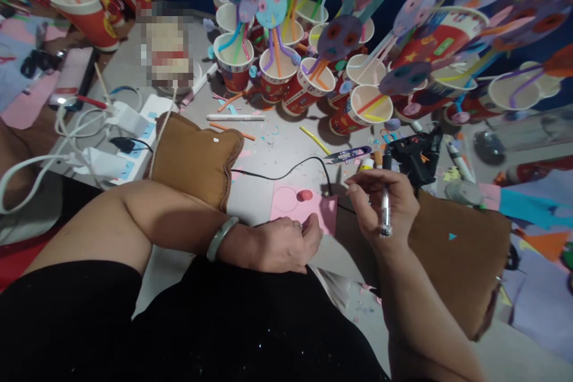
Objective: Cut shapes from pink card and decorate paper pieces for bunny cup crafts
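Observation:
A pink sheet of paper (322, 210) lies on the table before me, with a circle outline drawn on its left part. On it sits a small red round piece (305, 195). My left hand (280, 245), with a bangle on the wrist, is closed over the paper's near edge; its curled fingers touch the sheet and its palm side is hidden. To the right, my right hand (387, 203) is raised beside the paper. A clear-barrelled pen (385, 215) is tucked between its fingers, pointing toward me. Thumb and forefinger almost meet, and a tiny pale bit shows there.
Paper cups (308, 86) with straws and paper animal faces crowd the back. Purple snips (349, 155) and a black glue gun (416, 152) lie beyond my right hand. Brown cushions (192, 158) flank me. A power strip (145, 131) with cables stands left; a black cord crosses the middle.

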A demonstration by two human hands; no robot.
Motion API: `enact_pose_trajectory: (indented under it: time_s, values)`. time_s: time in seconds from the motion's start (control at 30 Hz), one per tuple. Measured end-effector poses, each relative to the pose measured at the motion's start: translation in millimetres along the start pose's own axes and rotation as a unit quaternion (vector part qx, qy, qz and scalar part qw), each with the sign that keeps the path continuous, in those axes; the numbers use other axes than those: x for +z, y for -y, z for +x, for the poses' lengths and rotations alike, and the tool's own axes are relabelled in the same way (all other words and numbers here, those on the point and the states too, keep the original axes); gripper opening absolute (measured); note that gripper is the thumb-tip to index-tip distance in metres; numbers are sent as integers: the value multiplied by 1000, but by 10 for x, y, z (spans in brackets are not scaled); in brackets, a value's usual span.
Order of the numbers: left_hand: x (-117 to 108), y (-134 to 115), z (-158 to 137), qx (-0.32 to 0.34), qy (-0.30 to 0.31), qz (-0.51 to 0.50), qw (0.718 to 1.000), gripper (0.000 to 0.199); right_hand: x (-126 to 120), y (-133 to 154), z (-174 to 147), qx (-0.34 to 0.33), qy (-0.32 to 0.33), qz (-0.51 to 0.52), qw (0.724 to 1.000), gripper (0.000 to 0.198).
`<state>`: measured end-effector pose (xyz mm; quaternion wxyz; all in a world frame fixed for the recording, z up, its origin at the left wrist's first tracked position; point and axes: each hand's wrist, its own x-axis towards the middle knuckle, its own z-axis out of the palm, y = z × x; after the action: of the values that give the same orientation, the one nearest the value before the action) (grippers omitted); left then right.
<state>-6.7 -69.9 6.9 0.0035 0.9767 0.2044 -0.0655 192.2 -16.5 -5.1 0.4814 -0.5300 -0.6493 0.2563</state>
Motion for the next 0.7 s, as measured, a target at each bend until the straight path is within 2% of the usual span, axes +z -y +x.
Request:
enact_pose_trajectory:
  time_s: [0.1, 0.2, 0.33, 0.47, 0.6, 0.7]
  values:
    - [25, -11, -1, -2, 1, 2, 1000, 74, -3, 14, 0, -1, 11, -2, 1000, 22]
    - [72, -25, -13, -2, -27, 9, 1000, 70, -15, 28, -5, 1, 41, 5, 999, 23]
    - [86, -19, -29, -10, -58, 10, 998, 68, -20, 18, -25, -22, 130, 16, 991, 30]
    - [61, -2, -22, -4, -51, -1, 999, 68, 28, -18, -59, -51, 210, -34, 976, 38]
    - [69, 0, -7, -3, -54, -10, 998, 65, 109, -53, -90, -92, 223, -71, 968, 39]
    - [77, 5, -2, -2, -61, -18, 998, 61, 157, -50, -104, -88, 232, -84, 965, 36]
